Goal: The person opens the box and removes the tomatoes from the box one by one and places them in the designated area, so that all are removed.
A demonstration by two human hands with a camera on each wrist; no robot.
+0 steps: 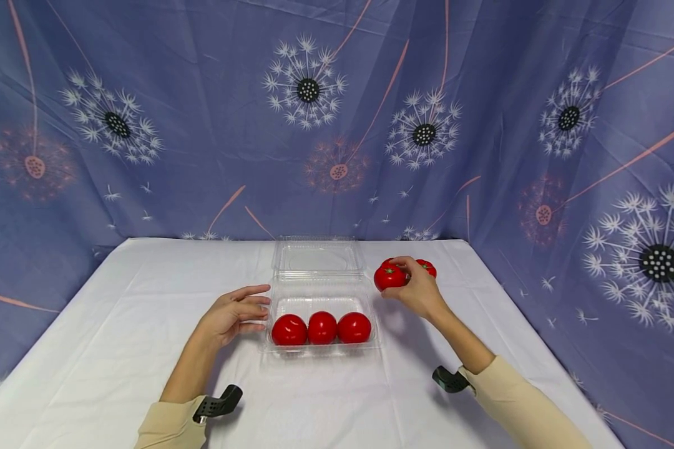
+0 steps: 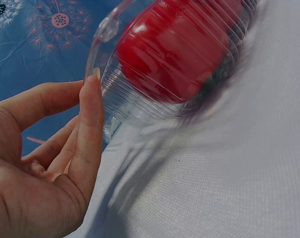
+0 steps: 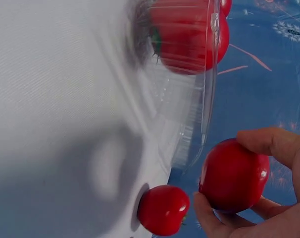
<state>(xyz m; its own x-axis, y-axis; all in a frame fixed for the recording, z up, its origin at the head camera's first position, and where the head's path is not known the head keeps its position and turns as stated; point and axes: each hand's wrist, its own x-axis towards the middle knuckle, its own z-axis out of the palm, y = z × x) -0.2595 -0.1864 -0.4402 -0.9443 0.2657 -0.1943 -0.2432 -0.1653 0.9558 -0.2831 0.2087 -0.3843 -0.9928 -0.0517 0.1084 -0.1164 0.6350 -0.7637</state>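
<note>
Three red tomatoes (image 1: 322,328) sit in a row along the front of a clear plastic clamshell box (image 1: 324,305), whose lid (image 1: 317,257) lies folded back behind it. At the box's left side is my left hand (image 1: 230,315); in the left wrist view its thumb and a finger pinch the rim (image 2: 103,34). My right hand (image 1: 418,290) grips another tomato (image 3: 234,176) between thumb and fingers, right of the box. Its green top shows in the head view. A loose tomato (image 3: 163,210) lies on the cloth near it, and tomatoes (image 1: 427,267) show partly behind my right hand.
A white cloth (image 1: 135,337) covers the table. Blue fabric (image 1: 230,118) printed with dandelions hangs behind and at both sides of it. Each wrist carries a black camera mount (image 1: 219,404), close over the cloth.
</note>
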